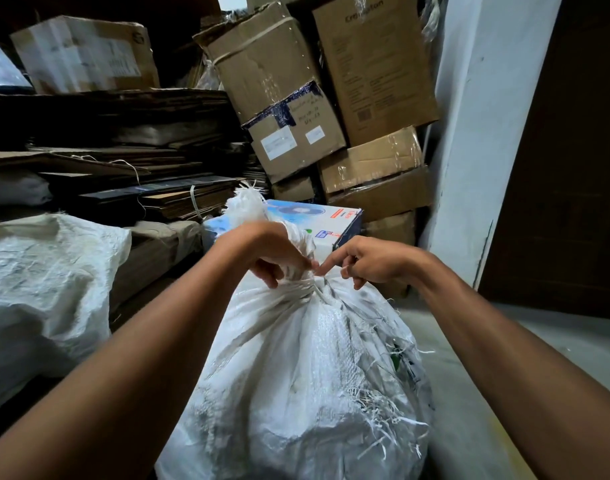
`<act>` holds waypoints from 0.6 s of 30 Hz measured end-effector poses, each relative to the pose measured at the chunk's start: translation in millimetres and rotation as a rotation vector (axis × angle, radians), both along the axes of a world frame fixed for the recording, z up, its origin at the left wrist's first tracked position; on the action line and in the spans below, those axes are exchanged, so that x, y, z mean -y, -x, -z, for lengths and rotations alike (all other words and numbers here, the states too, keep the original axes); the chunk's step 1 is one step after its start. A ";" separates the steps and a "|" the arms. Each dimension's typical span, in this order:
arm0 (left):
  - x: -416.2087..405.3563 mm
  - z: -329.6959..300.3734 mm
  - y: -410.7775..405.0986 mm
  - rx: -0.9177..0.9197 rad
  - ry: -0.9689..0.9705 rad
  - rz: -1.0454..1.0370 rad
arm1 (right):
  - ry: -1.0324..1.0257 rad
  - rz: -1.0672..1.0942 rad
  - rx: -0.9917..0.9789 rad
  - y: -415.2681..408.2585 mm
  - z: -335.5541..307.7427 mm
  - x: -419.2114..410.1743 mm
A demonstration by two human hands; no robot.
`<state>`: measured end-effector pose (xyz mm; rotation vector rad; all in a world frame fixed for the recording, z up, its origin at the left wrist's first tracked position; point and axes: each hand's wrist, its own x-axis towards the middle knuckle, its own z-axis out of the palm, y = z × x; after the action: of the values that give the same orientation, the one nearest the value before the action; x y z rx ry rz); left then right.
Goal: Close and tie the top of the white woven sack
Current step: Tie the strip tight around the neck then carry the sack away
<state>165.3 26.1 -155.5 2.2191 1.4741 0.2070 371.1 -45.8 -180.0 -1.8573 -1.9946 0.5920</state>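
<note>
- Two hands at centre: left hand (272,252) grips the gathered neck of the sack (307,368); right hand (369,259) pinches the cord (310,292).
- Box (372,64), 1 o'clock: print too blurred to read for certain.

Both bare forearms reached forward and converged; the left hand (274,256) was curled, fingers bent downward and gripping the sack's gathered neck (296,271); the right hand (367,259) was partly curled, its index finger (326,268) pointing inward, nearly meeting the left fingertips (310,263).
</note>
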 end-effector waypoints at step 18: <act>4.2 28.4 -23.0 0.091 0.210 0.094 | -0.015 0.050 -0.021 4.3 1.7 2.4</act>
<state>188.4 21.8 -184.0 2.0759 1.2776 0.1151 366.9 -48.1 -181.7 -1.8790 -1.9280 0.5776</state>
